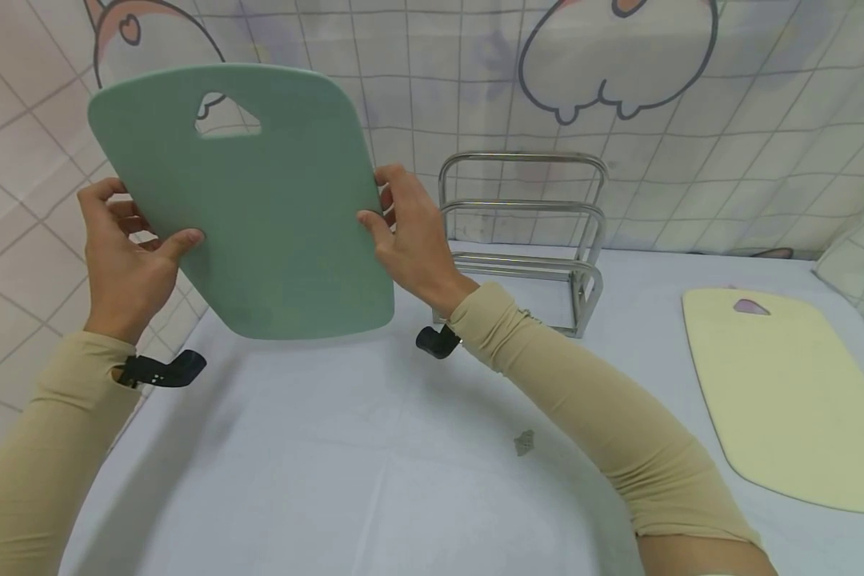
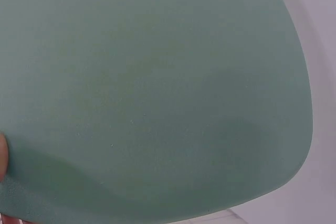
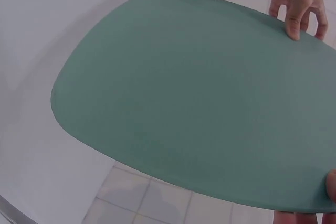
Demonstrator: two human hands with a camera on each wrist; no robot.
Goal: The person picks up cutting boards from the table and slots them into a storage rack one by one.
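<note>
Left hand (image 1: pixel 130 270) and right hand (image 1: pixel 419 248) seemingly pinch the green board (image 1: pixel 281 216) between them

Tabletop (image 1: pixel 317 464): white covering, light creases in front of the rack. Metal rack (image 1: pixel 522 206): stands upright on the surface; bars bent into loops of differing height, tallest at the back. Yellow board (image 1: pixel 785 400): lies flat to the right of the rack, apart from it; its handle hole sits at the far end, its right side runs out of view. Small grey mark (image 1: pixel 524 442): in front of the rack; stain, patch or hole cannot be determined. Shadow (image 1: pixel 162 472): falls across the covering, left and in front of the rack.
</note>
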